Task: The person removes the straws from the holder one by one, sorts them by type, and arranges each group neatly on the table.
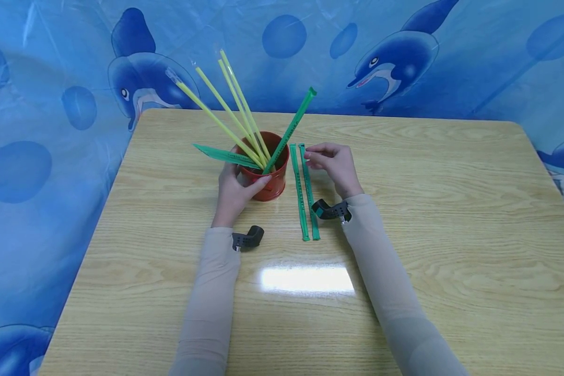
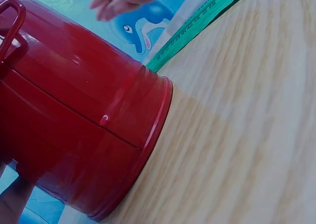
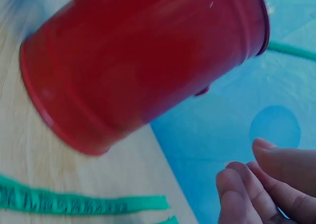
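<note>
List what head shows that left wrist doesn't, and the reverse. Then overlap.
Only head: the yellow straws and two green packets standing in the bucket, plus the wrist cameras, one on each wrist.

Only left wrist: the thin dark seam running along the bucket's side.

Both: the red bucket, the right hand, green packaging lying on the table, and the blue dolphin backdrop. Head shows two packets lying there; the left wrist view clearly shows at least one.

A white glare is reflected on the brightly lit table (image 1: 451, 235); in the right wrist view, the red bucket (image 3: 143, 66) is softly blurred.
</note>
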The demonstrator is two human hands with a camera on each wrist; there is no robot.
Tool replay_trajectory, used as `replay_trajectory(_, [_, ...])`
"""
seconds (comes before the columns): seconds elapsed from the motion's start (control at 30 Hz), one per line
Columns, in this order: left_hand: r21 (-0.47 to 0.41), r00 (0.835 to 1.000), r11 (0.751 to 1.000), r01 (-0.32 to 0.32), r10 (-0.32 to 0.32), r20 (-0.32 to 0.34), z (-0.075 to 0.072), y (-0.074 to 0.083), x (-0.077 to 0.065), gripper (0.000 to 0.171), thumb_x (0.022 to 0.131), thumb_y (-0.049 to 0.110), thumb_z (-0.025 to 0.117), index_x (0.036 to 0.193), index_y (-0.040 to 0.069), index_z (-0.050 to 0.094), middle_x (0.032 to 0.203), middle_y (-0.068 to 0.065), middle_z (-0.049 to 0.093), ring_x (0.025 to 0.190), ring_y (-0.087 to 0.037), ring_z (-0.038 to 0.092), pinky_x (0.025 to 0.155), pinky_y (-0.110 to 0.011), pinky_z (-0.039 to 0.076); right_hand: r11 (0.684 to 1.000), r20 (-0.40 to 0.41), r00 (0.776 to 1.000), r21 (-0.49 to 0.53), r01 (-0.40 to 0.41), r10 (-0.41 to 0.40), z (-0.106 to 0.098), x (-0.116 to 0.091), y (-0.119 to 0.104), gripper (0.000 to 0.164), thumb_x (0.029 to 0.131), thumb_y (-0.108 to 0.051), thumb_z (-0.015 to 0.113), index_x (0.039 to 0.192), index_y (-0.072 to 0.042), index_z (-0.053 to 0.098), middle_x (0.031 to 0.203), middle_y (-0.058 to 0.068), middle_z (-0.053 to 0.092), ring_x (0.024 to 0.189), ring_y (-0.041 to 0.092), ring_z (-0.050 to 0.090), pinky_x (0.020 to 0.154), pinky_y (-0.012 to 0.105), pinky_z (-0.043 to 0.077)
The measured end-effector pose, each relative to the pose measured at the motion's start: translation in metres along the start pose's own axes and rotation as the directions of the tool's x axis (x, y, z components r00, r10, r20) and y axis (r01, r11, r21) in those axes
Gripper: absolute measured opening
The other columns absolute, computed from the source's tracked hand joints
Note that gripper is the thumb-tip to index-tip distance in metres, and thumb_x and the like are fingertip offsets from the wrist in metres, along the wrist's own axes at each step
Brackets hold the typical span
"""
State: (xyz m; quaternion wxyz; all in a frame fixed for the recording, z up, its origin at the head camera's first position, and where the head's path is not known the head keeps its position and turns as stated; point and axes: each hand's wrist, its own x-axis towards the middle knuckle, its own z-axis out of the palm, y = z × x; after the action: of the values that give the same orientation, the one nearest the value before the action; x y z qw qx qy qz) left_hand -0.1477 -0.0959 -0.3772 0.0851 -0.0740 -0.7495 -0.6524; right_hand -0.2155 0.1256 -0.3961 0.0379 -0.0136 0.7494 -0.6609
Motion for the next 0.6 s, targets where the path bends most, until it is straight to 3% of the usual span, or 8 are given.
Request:
replay_trajectory(0.2, [0.004,1.0,1.0,-0.023,0.023,-0.005,0.0,0.0,0.0,0.071,0.078,0.005,0.072,0.138,-0.003,0.037,0.136,-0.019,0.045,0.127,-0.027,0.041,0.105,-0.042,0.036,0.994,0.009,0.997,0.086,0.073,-0.074,0.004,-0.004,-0.013,0.029,0.086,-0.015,0.07,0.104,0.008,0.067,0.093,0.008,0.069,0.081,0.027,0.066,0.074,0.03,0.055])
replay_trajectory(0.4, [-0.003,1.0,1.0,0.0,0.0,-0.004,0.0,0.0,0.0,0.071,0.078,0.005,0.073,0.139,-0.003,0.036,0.136,-0.019,0.045,0.127,-0.027,0.042,0.104,-0.041,0.038,0.984,0.016,0.994,0.141,0.109,-0.112,0.012,-0.007,-0.025,0.021,0.085,-0.014,0.071,0.1,0.0,0.071,0.094,0.009,0.068,0.081,0.024,0.067,0.079,0.032,0.054])
replay_trajectory(0.6, [-0.017,1.0,1.0,0.006,-0.006,0.0,0.0,0.0,0.0,0.073,0.078,0.004,0.073,0.14,-0.002,0.035,0.138,-0.018,0.045,0.128,-0.026,0.041,0.105,-0.039,0.038,0.978,0.02,0.989,0.151,0.145,-0.15,0.022,-0.007,-0.032,0.025,0.085,-0.015,0.07,0.103,0.003,0.069,0.093,0.009,0.068,0.081,0.021,0.066,0.078,0.032,0.054])
